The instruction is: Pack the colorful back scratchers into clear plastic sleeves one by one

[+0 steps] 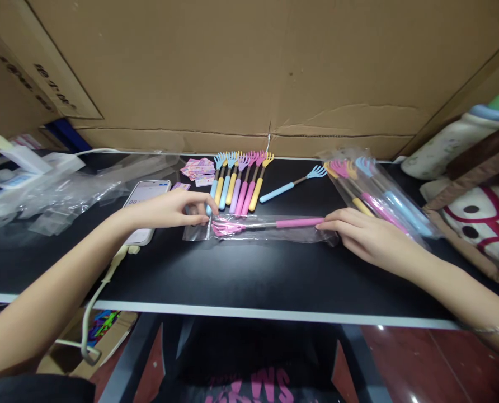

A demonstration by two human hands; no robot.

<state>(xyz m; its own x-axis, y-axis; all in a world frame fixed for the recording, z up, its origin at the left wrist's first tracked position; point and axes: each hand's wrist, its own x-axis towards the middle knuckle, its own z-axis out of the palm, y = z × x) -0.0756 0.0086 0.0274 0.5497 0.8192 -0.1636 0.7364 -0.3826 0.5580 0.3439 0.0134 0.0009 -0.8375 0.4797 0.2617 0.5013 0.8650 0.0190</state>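
Note:
A pink back scratcher lies flat inside a clear plastic bag, its claw end to the left. My left hand has curled fingers at the bag's left end, pinching the edge by the claw. My right hand grips the bag's right end at the tip of the pink handle, thumb beneath and fingers above. Just behind the bag, several loose back scratchers in blue, yellow, purple and pink lie side by side, claws away from me. One blue back scratcher rests apart, slanting to the right.
Bagged back scratchers are at the right, near a cloth bag and a bottle. Printed cards, a phone with a cable, and clear plastic bags are at the left. Cardboard stands behind the black table.

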